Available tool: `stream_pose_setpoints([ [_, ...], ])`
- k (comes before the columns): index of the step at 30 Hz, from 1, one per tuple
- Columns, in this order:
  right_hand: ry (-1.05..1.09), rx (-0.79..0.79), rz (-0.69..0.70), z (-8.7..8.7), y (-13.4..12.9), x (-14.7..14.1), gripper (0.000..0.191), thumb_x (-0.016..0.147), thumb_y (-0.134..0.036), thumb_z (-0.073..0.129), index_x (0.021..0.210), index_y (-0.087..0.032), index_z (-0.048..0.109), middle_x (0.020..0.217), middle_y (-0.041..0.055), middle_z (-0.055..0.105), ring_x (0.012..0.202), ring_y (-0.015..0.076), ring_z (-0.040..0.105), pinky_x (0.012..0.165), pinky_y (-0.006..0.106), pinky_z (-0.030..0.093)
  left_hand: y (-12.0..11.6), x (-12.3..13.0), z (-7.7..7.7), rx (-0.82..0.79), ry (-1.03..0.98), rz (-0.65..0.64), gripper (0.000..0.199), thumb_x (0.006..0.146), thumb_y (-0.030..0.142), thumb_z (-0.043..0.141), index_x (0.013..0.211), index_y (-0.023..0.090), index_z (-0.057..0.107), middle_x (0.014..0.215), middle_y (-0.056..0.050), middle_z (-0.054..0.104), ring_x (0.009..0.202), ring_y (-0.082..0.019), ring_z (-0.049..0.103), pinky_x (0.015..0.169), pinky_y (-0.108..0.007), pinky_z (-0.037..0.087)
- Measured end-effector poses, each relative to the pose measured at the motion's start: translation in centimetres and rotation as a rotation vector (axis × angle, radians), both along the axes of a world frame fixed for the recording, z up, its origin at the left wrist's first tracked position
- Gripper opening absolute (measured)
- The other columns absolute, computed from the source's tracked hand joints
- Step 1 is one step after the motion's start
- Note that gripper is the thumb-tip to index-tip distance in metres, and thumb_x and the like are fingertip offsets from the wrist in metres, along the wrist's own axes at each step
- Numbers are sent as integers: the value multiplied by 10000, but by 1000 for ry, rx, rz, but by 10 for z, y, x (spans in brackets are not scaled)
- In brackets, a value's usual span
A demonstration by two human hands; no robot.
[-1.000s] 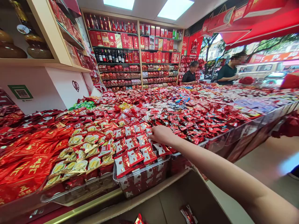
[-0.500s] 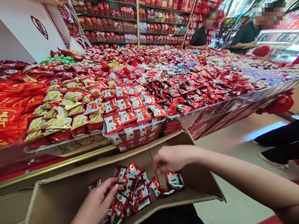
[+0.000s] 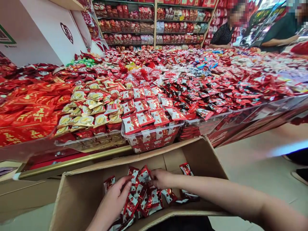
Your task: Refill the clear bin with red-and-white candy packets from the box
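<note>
Red-and-white candy packets [image 3: 144,195] lie heaped in an open cardboard box [image 3: 79,189]. At the heap's left side, my left hand [image 3: 115,195] rests against packets, thumb and fingers apart. My right hand [image 3: 160,178] reaches into the box from the right and touches the heap's upper right; its fingertips are partly hidden, and whether they grip a packet is unclear. Just beyond the box, a clear plastic bin [image 3: 154,136] holds similar packets in neat rows.
Gold-and-red packets [image 3: 83,120] and bright red packets [image 3: 29,112] fill bins on the left. Dark red packets [image 3: 204,96] lie to the right. Two people stand behind the display at upper right. A gold-coloured edge [image 3: 72,165] runs behind the box.
My right hand has moved left and down onto the heap. My left hand stays beside the packets. The view has shifted to the left.
</note>
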State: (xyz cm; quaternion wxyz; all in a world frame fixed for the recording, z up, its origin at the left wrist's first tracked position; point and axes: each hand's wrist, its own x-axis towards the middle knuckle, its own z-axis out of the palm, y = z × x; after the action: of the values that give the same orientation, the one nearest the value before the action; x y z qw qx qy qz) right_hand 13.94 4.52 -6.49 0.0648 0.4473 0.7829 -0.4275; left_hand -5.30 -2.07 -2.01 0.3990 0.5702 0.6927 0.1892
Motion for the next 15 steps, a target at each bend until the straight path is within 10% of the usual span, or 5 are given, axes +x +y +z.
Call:
stream_pose_setpoints([
  [8,534,-252,-224,78,-7,20,227,790,-362,427,655,-187,377,545,-62,364,478,68,336,436,179,278,1,47,31,80,-209,93,355,794,497,376,900,217,568,677,26,620,655,-165,572,623,-263,454],
  [15,662,296,-399,95,-22,6,382,860,-396,311,545,-186,267,511,-54,263,492,79,245,463,215,208,-6,76,56,447,-290,392,241,742,453,499,659,231,545,562,65,532,563,-120,480,583,-218,377],
])
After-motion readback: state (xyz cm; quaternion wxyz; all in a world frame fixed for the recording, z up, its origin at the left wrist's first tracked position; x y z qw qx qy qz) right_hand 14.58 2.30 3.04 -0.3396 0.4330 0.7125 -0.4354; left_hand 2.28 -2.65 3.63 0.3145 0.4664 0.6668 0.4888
